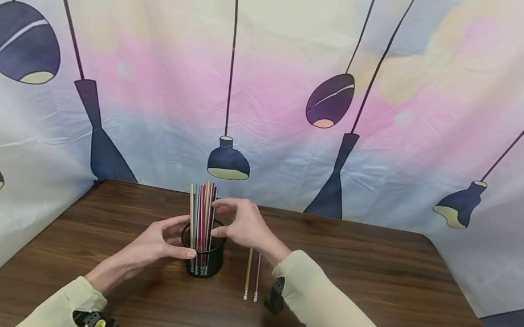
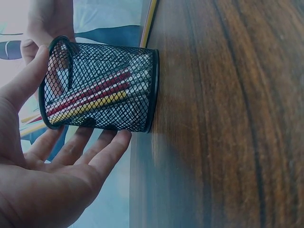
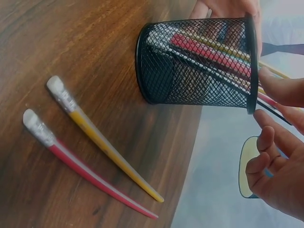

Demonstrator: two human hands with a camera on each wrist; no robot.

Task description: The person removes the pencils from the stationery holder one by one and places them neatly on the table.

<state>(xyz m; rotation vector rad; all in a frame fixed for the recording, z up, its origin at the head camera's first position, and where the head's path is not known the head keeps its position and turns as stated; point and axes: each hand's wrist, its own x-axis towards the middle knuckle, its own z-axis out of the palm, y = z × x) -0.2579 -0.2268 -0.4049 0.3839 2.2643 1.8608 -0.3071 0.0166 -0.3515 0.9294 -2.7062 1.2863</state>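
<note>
A black mesh pencil cup (image 1: 208,264) stands upright on the table, holding several colored pencils (image 1: 201,217) that rise above its rim. My left hand (image 1: 157,241) holds the cup from the left. In the left wrist view, its thumb lies at the rim and its fingers (image 2: 110,151) against the mesh side. At the rim's right is my right hand (image 1: 246,224), thumb and index finger apart beside the upright pencils; whether a fingertip touches one is unclear. A yellow pencil (image 3: 114,154) and a red pencil (image 3: 97,180) lie on the table right of the cup, white eraser ends toward me.
The dark wood table (image 1: 349,294) reaches back to a hanging cloth (image 1: 294,30) printed with lamps. A black wrist device (image 1: 275,296) sits on the right sleeve, and another (image 1: 97,325) on the left.
</note>
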